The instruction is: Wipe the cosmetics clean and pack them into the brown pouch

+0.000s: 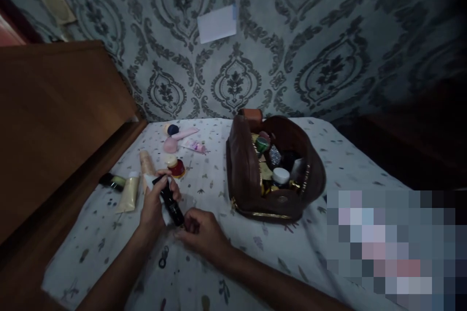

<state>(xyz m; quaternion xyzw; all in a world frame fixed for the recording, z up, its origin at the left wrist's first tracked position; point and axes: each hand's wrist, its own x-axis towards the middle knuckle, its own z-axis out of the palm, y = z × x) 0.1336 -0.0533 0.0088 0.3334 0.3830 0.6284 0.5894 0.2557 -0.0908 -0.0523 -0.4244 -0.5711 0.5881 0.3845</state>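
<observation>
A slim black cosmetic bottle [172, 204] with small pale lettering slants between my hands. My left hand [153, 206] is wrapped round its upper part, thumb on top. Curled fingers of my right hand [205, 234] pinch at the bottle's lower end; the fingertips are partly hidden. Just beyond my left hand stand a peach tube [146, 161] and a dark red jar with a cream lid [177, 167]. To the left lie a pale yellow tube with a white cap [130, 193] and a dark container with a greenish band [112, 181].
An unzipped brown leather bag [239, 170] on the right holds several items, among them a white-lidded jar [281, 177]. Pink items [170, 145] and a small tube [194, 146] lie farther back on the patterned sheet [211, 194]. A wooden panel [54, 126] borders the left side.
</observation>
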